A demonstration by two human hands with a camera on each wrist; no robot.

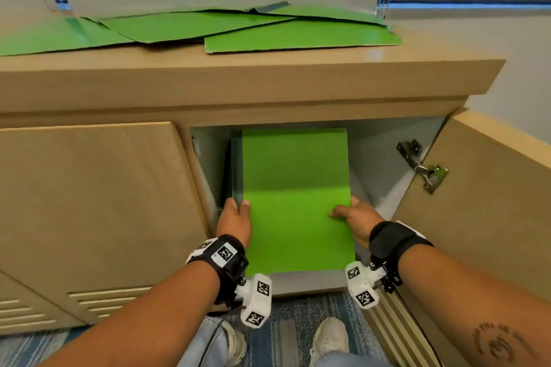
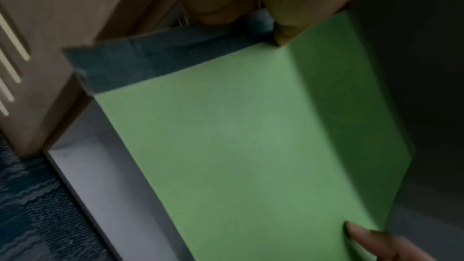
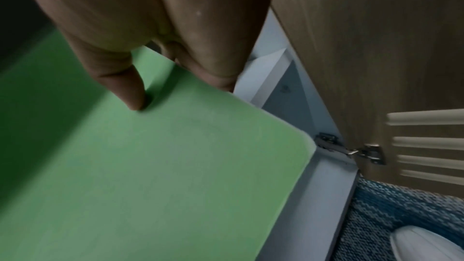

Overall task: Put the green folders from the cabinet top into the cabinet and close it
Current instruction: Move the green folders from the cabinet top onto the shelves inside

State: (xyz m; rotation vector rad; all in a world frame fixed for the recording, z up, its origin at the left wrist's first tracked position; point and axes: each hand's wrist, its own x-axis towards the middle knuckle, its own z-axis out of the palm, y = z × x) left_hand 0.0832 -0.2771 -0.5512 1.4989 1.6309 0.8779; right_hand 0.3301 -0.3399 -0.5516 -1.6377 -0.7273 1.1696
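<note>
A green folder (image 1: 295,202) lies flat, half inside the open cabinet compartment (image 1: 375,158), with its near end sticking out over the sill. My left hand (image 1: 235,217) grips its left edge by the grey spine, thumb on top. My right hand (image 1: 354,217) grips the right edge, thumb pressed on the cover. The right wrist view shows that thumb (image 3: 133,90) on the folder (image 3: 150,166) and the fingers underneath. In the left wrist view the folder (image 2: 251,136) fills the frame. Several more green folders (image 1: 208,27) lie spread on the cabinet top (image 1: 268,68).
The compartment's door (image 1: 492,202) stands swung open at the right on a metal hinge (image 1: 423,167). A closed door (image 1: 98,202) with vent slots is on the left. Blue carpet (image 1: 298,322) and my white shoes (image 1: 331,337) are below. A grey wall rises behind the cabinet.
</note>
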